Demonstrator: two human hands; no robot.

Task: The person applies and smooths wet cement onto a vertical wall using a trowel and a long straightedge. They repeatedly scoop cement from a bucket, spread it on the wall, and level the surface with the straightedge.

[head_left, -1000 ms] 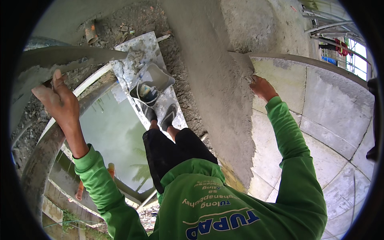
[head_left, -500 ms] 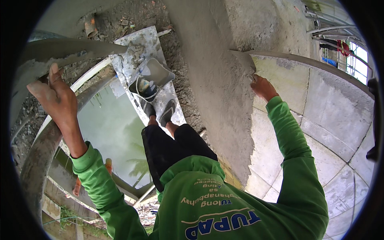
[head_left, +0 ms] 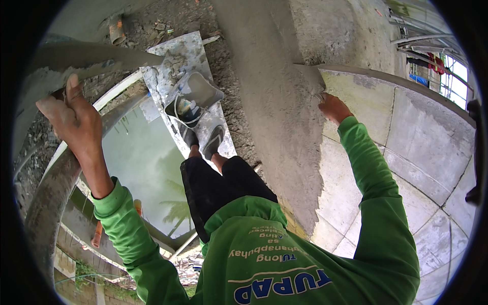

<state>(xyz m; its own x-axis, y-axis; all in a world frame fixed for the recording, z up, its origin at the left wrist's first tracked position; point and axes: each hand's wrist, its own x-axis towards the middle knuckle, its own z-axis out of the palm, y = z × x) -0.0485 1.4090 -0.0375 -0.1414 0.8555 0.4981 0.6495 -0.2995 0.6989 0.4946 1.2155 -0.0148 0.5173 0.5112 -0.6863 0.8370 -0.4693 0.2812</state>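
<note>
My left hand [head_left: 73, 119] reaches up at the left to a curved grey concrete edge [head_left: 112, 60], fingers bent against it. My right hand [head_left: 333, 108] is closed on a small tool, probably a trowel [head_left: 320, 96], against wet-looking grey render [head_left: 274, 132]; its blade is hard to tell from the mortar. Pale square panels [head_left: 417, 127] lie beside the render. My feet in grey slippers [head_left: 212, 141] rest on a mortar-stained board [head_left: 170, 48] beside a bucket [head_left: 198, 91] with a wire handle and murky contents.
Greenish water [head_left: 142, 152] lies below at the left, bordered by a curved pipe-like rail [head_left: 51, 208] and orange pipes [head_left: 97, 234]. Rubble [head_left: 157, 20] and a short pipe [head_left: 117, 31] are beyond the board. Metal bars [head_left: 422, 40] and red cloth [head_left: 436, 62] show at upper right.
The bucket, board and my legs appear slightly higher in the view. My right hand has shifted a little, staying at the render. My left hand stays at the curved edge.
</note>
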